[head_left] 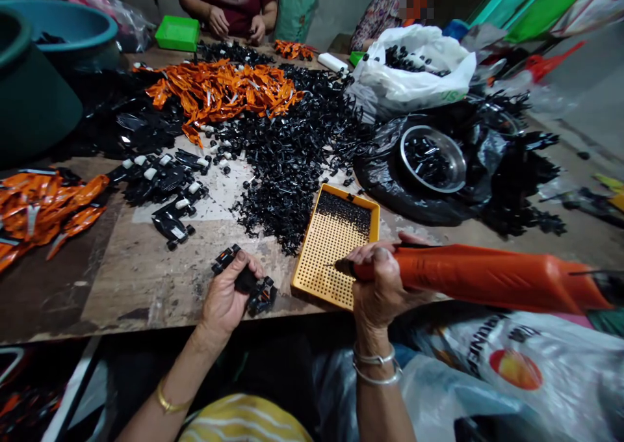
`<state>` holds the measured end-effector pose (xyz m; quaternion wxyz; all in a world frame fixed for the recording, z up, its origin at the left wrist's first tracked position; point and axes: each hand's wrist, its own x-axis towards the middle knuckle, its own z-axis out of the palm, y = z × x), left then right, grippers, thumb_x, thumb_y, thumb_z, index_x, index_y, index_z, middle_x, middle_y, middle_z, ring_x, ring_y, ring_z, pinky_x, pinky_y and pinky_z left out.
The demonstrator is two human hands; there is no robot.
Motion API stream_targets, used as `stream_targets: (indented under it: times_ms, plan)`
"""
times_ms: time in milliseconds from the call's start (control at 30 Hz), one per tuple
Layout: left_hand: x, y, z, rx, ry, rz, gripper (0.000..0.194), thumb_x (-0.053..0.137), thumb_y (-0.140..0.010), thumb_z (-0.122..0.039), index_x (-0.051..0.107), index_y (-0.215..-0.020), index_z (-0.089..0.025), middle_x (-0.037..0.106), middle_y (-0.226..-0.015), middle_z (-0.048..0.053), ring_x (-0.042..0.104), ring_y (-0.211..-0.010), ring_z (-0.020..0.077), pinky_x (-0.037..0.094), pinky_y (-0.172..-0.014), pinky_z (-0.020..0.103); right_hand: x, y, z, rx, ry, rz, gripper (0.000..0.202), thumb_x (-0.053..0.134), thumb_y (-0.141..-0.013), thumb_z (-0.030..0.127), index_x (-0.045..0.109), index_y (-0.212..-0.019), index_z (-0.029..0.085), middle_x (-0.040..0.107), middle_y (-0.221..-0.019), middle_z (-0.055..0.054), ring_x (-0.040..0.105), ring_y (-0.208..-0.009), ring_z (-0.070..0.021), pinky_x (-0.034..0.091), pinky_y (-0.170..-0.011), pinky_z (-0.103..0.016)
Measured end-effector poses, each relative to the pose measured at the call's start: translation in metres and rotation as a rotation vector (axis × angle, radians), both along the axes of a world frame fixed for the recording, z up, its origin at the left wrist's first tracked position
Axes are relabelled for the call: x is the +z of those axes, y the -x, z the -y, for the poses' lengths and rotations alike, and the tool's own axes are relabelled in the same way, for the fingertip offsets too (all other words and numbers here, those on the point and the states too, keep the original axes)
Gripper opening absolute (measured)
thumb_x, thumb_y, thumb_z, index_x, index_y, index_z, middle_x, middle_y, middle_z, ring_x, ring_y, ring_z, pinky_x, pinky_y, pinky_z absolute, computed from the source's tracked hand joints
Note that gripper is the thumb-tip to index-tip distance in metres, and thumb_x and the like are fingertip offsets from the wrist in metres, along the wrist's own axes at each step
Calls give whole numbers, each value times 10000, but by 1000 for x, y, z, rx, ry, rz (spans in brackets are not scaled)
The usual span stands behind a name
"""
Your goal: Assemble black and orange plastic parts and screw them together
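Observation:
My left hand [228, 292] is closed around a black toy race car [262, 295] with black wheels, held just above the table's front edge. An orange electric screwdriver [478, 274] lies in the grip of my right hand [383, 276], its thin bit pointing left. That bit hovers over a yellow perforated tray [302, 253], where small black screws [348, 211] are gathered at the far end. Behind my left hand lies an assembled black car [173, 224]. A heap of small black plastic parts [292, 156] spreads behind the tray.
Orange car bodies [224, 91] are piled at the back, with more orange bodies [43, 208] at left. A metal bowl [461, 169] of black parts and a white bag [414, 84] stand at right. Large tubs [34, 97] flank the left. Across the table, a person's hands [218, 23] are visible.

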<state>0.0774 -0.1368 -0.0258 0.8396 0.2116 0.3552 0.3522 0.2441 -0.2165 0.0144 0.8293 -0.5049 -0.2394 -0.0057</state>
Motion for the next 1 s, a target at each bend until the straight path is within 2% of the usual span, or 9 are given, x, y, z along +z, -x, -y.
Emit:
stream_targets:
  times_ms: [300,433,500,533,567,600,700,867,1000]
  plan:
    - [0,-4,2,83,47,3,279,785,-653,-319,576,-629,-136,556,-597,-16,541,-583,101,485,-613,218,9,-2,6,7,7,15,284,633,-745,184,514,-999,224,483,-570,85,464,-485,-108,454,-517,-279]
    - [1,-5,3,107,58,17,304,809,-616,-326,573,-630,-135,559,-589,-21,537,-568,95,476,-606,219,20,0,14,113,-16,63,58,627,-746,192,570,-756,198,465,-550,62,464,-486,-104,442,-506,-259]
    - [2,-5,4,117,68,24,320,820,-599,-330,569,-623,-134,560,-583,-21,537,-563,93,471,-600,217,28,8,18,202,-44,94,131,614,-756,192,559,-637,181,455,-547,46,454,-476,-101,429,-479,-253]
    - [2,-5,5,122,77,26,325,824,-592,-331,568,-623,-133,561,-583,-22,538,-561,92,470,-598,217,31,14,20,229,-58,96,112,614,-757,186,576,-652,182,454,-550,44,448,-470,-104,427,-466,-258]
    - [1,-6,5,126,88,25,330,827,-587,-333,568,-625,-133,563,-583,-23,539,-560,92,469,-597,217,35,21,21,251,-65,87,43,618,-759,181,605,-719,189,456,-554,47,443,-462,-110,427,-452,-265]
    - [1,-6,5,129,100,23,334,829,-584,-337,569,-629,-133,564,-583,-24,540,-558,92,468,-596,218,38,28,21,272,-68,71,61,623,-761,178,622,-815,205,461,-558,53,438,-452,-116,428,-437,-272]
    - [1,-6,6,136,123,18,338,831,-583,-340,571,-643,-133,568,-587,-25,541,-553,89,467,-597,221,38,50,18,355,-55,34,270,625,-778,183,582,-1034,257,486,-572,64,450,-446,-130,439,-421,-277]
    - [-1,-6,7,141,107,31,335,831,-585,-337,572,-646,-132,568,-583,-28,536,-553,84,463,-602,220,23,65,11,409,-55,-32,269,610,-793,171,543,-1040,254,469,-586,70,450,-468,-123,445,-445,-264]
    - [-1,-7,8,143,114,25,340,833,-578,-343,579,-657,-132,573,-587,-27,541,-556,90,460,-595,226,20,66,13,433,-41,3,229,586,-812,176,553,-1028,246,478,-601,58,470,-481,-125,440,-450,-259]
